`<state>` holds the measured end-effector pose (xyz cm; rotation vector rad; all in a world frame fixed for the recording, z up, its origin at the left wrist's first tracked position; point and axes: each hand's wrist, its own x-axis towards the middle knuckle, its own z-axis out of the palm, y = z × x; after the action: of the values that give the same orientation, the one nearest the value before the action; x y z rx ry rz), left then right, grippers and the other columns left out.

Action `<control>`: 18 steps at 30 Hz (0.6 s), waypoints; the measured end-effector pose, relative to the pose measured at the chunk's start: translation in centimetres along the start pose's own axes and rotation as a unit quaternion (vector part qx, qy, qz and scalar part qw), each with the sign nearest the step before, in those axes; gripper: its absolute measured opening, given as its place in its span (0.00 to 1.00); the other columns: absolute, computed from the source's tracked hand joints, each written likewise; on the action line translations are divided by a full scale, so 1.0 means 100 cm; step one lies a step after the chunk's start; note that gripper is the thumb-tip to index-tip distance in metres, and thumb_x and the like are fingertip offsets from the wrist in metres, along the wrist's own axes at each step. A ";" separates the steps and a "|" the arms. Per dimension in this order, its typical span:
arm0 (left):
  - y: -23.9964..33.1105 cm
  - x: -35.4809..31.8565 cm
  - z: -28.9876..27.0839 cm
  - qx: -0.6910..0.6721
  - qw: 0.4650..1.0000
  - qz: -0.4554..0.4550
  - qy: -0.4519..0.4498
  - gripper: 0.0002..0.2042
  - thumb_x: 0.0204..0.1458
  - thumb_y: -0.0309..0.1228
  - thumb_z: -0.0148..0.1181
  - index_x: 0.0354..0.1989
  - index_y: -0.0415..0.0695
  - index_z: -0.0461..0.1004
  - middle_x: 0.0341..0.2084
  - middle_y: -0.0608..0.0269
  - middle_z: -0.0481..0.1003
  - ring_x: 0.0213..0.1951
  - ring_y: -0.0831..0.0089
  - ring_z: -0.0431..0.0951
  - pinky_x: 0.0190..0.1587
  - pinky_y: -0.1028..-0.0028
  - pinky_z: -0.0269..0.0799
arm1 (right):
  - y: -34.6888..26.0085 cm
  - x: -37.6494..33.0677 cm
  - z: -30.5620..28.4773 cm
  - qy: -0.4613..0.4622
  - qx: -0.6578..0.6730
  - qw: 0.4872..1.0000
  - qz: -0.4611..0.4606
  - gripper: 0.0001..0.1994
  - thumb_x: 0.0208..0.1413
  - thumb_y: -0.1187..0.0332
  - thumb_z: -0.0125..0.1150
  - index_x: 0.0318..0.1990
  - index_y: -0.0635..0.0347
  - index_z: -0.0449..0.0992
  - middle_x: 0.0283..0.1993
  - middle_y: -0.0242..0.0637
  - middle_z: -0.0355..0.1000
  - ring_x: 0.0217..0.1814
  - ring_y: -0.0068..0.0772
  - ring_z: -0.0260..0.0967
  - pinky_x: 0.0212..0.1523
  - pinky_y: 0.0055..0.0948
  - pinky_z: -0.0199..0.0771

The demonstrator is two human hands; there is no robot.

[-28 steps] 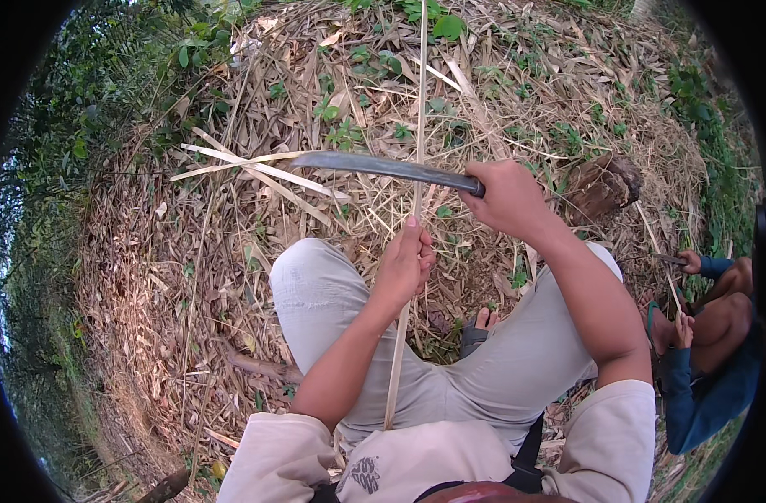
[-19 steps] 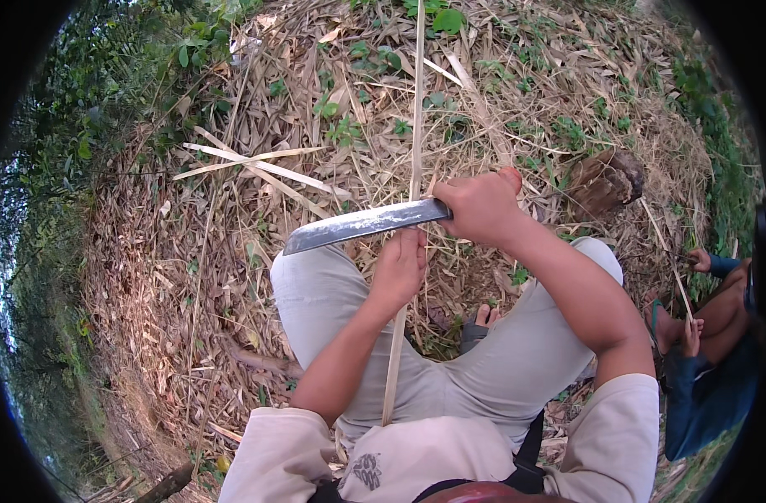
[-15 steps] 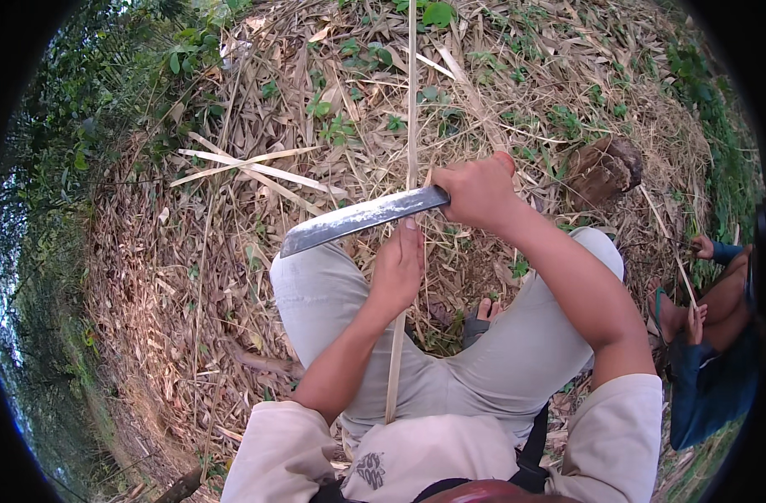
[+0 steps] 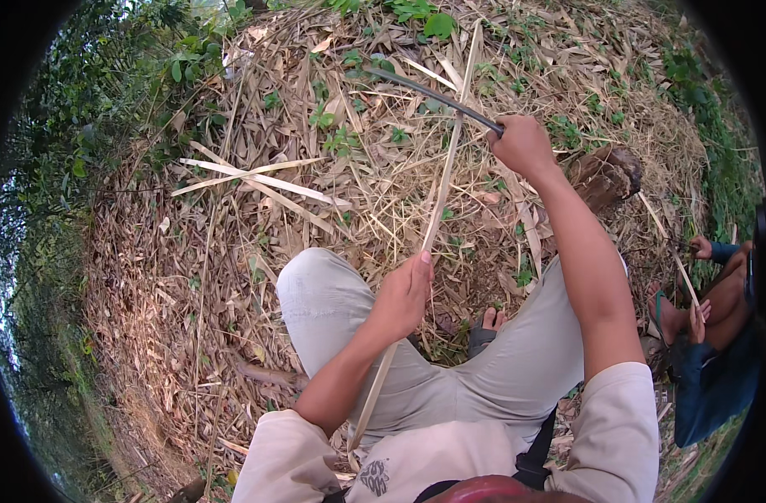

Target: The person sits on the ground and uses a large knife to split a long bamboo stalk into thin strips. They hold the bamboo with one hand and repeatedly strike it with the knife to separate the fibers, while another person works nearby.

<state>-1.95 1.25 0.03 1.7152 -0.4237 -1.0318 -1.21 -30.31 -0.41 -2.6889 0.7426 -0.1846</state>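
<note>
A long pale bamboo strip (image 4: 444, 184) runs from my lap up past my knees, its far end above the leaf litter. My left hand (image 4: 404, 293) is closed around it between my thighs. In my right hand (image 4: 521, 144) is the handle of a machete (image 4: 437, 95), mostly hidden by my fingers. The dark blade points left, seen nearly edge-on, and crosses the strip close to its far end; whether it touches the strip I cannot tell.
Several pale strips (image 4: 257, 178) lie crossed on the ground ahead to the left. A cut log (image 4: 605, 174) lies beyond my right knee. At far right another person (image 4: 710, 352) sits holding a thin strip (image 4: 668, 243). Dry leaves cover the ground; green bushes (image 4: 64, 126) stand left.
My right hand has moved the machete forward, away from my left hand, and the blade has turned from flat to edge-on. The strip now tilts right at its far end, which has come into view.
</note>
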 end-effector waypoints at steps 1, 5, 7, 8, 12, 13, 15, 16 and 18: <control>0.001 0.000 -0.002 0.018 1.000 0.017 0.002 0.21 0.71 0.48 0.36 0.31 0.46 0.64 0.17 0.76 0.58 0.18 0.86 0.55 0.20 0.81 0.53 | 0.004 0.005 -0.006 0.006 0.038 0.998 0.051 0.10 0.55 0.60 0.61 0.35 0.55 0.80 0.31 0.45 0.78 0.34 0.52 0.78 0.37 0.48 0.78; -0.011 -0.011 -0.013 0.001 1.000 0.023 0.005 0.21 0.72 0.47 0.36 0.31 0.45 0.64 0.17 0.76 0.57 0.17 0.86 0.54 0.19 0.81 0.52 | -0.016 -0.002 0.001 0.014 -0.004 1.000 -0.012 0.11 0.55 0.59 0.63 0.37 0.55 0.80 0.31 0.46 0.78 0.34 0.53 0.78 0.38 0.48 0.78; -0.017 -0.015 -0.022 -0.017 0.999 0.011 0.031 0.21 0.72 0.48 0.35 0.31 0.45 0.64 0.17 0.77 0.57 0.17 0.86 0.53 0.19 0.81 0.51 | -0.033 -0.014 0.004 -0.009 -0.013 0.995 -0.098 0.12 0.55 0.58 0.62 0.37 0.56 0.80 0.30 0.46 0.78 0.33 0.53 0.78 0.37 0.48 0.78; -0.005 -0.021 -0.023 -0.081 0.996 -0.033 0.025 0.22 0.71 0.49 0.35 0.30 0.46 0.63 0.17 0.77 0.57 0.17 0.86 0.53 0.19 0.81 0.50 | -0.042 -0.023 0.002 -0.027 -0.031 0.989 -0.143 0.12 0.56 0.58 0.62 0.37 0.56 0.80 0.30 0.46 0.78 0.33 0.53 0.78 0.36 0.49 0.78; -0.011 -0.071 -0.025 0.046 0.998 -0.027 0.034 0.23 0.72 0.49 0.33 0.30 0.45 0.64 0.16 0.76 0.58 0.18 0.87 0.55 0.20 0.81 0.52 | -0.023 -0.004 -0.005 -0.006 -0.021 0.999 -0.047 0.11 0.56 0.59 0.60 0.38 0.56 0.81 0.33 0.48 0.79 0.37 0.52 0.78 0.41 0.49 0.78; -0.011 -0.091 -0.027 0.057 0.997 -0.056 0.023 0.23 0.72 0.48 0.33 0.31 0.45 0.65 0.16 0.76 0.59 0.18 0.87 0.56 0.20 0.81 0.53 | -0.008 0.009 -0.011 0.022 0.001 0.999 0.026 0.11 0.56 0.60 0.60 0.38 0.56 0.81 0.33 0.48 0.79 0.38 0.52 0.78 0.41 0.49 0.78; -0.017 -0.124 -0.036 0.118 0.992 -0.032 0.009 0.23 0.72 0.47 0.33 0.31 0.43 0.66 0.16 0.75 0.61 0.18 0.86 0.58 0.21 0.81 0.55 | 0.031 0.021 -0.016 0.049 0.039 0.989 0.135 0.11 0.56 0.60 0.60 0.39 0.55 0.81 0.35 0.49 0.79 0.40 0.52 0.78 0.43 0.49 0.78; -0.020 -0.135 -0.039 0.128 0.991 -0.037 0.014 0.23 0.72 0.47 0.33 0.31 0.43 0.66 0.16 0.75 0.61 0.18 0.86 0.58 0.21 0.80 0.55 | 0.029 0.021 -0.016 0.037 0.027 0.992 0.118 0.12 0.56 0.59 0.60 0.39 0.56 0.81 0.35 0.48 0.79 0.39 0.52 0.78 0.43 0.49 0.78; -0.024 -0.148 -0.043 0.147 0.988 -0.047 0.023 0.23 0.72 0.46 0.33 0.31 0.42 0.66 0.16 0.74 0.62 0.19 0.85 0.59 0.21 0.80 0.56 | 0.025 0.017 -0.015 0.015 0.002 0.996 0.087 0.12 0.56 0.58 0.60 0.39 0.56 0.81 0.34 0.47 0.79 0.38 0.52 0.78 0.42 0.48 0.78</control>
<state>-7.31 15.13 4.65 2.0349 -0.4882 -1.0348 -1.24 -33.67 0.15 -2.6056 0.9798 -0.1829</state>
